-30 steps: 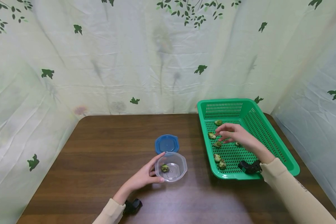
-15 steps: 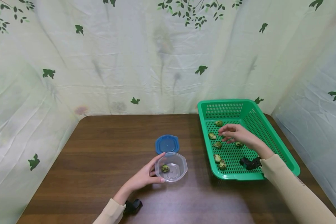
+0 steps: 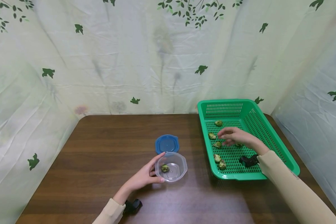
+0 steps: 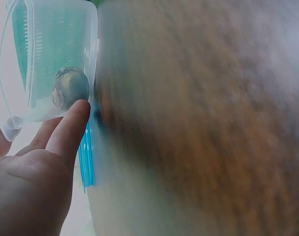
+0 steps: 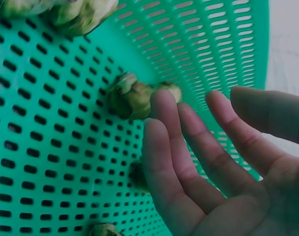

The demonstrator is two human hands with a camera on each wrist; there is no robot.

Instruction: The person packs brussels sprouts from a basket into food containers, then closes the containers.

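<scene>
My left hand [image 3: 142, 179] grips the side of a clear plastic container [image 3: 178, 169] on the wooden table, thumb and fingers spread around its wall. One Brussels sprout [image 3: 165, 168] lies inside; in the left wrist view that sprout [image 4: 71, 88] shows through the wall beside a fingertip. On the right, my right hand [image 3: 238, 137] hovers inside the green basket [image 3: 256, 121], fingers loosely bent and holding nothing. In the right wrist view, its fingertips overlap a Brussels sprout [image 5: 130, 97] near the basket wall. Several sprouts lie on the basket floor, mostly along its left side.
A blue lid [image 3: 166, 144] lies flat just behind the clear container. The basket's raised rim stands between the container and the sprouts. A patterned curtain [image 3: 145, 62] hangs along the table's back edge.
My right hand has shifted slightly within the basket, dipping a little toward the near side over the last half second. The left hand and the container have stayed put.
</scene>
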